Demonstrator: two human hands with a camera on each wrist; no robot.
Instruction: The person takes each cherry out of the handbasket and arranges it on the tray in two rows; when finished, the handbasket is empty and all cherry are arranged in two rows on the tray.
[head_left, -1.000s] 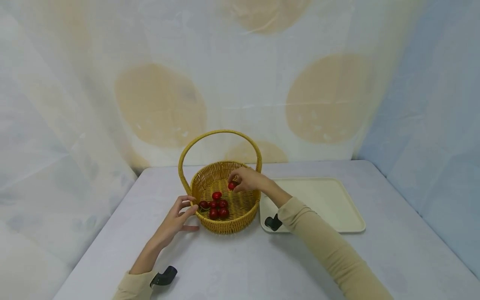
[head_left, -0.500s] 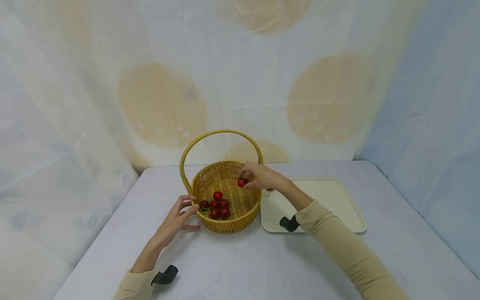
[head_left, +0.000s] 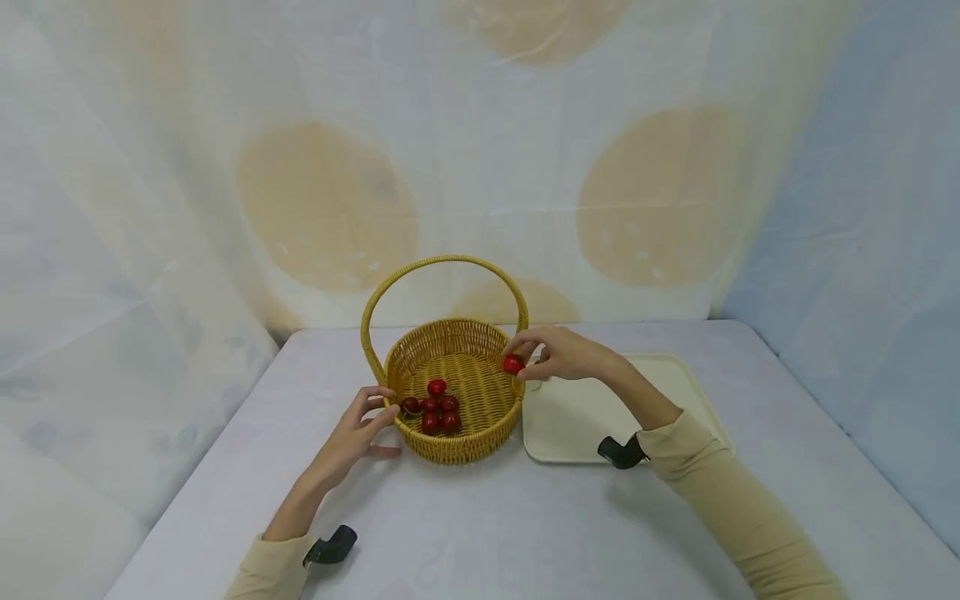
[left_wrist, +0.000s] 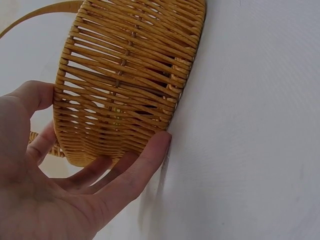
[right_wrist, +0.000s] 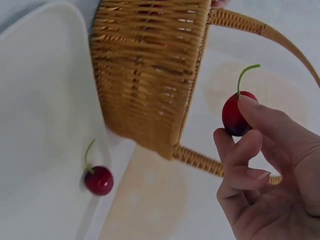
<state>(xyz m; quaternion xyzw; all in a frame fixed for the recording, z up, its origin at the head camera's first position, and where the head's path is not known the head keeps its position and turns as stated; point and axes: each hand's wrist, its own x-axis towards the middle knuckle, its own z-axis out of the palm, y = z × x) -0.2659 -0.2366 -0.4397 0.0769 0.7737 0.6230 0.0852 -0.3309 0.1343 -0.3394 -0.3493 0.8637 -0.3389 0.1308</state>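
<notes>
A round yellow wicker basket [head_left: 457,451] with a tall arched handle stands on the table. Several red cherries [head_left: 431,405] lie grouped on its floor towards the near left. At the basket's left side, my left hand [head_left: 347,437] holds the wall; in the left wrist view its fingertips touch the rim and a digit reaches down near the table. My right hand [head_left: 567,353] pinches one cherry [right_wrist: 235,117] between thumb and fingers, green stem up, over the basket's right rim. Another cherry [right_wrist: 99,180] lies on the cream tray [right_wrist: 45,115], mostly hidden by my hand in the head view.
The rectangular tray's near edge [head_left: 570,450] lies right of the basket, close to its wall. The basket handle [head_left: 446,260] arches high beside the right hand. Patterned cloth [head_left: 495,167] hangs behind the table [head_left: 480,533].
My right hand has moved to the right with the pinched cherry, from above the basket's inside to its right rim. The left hand stays at the basket's left side.
</notes>
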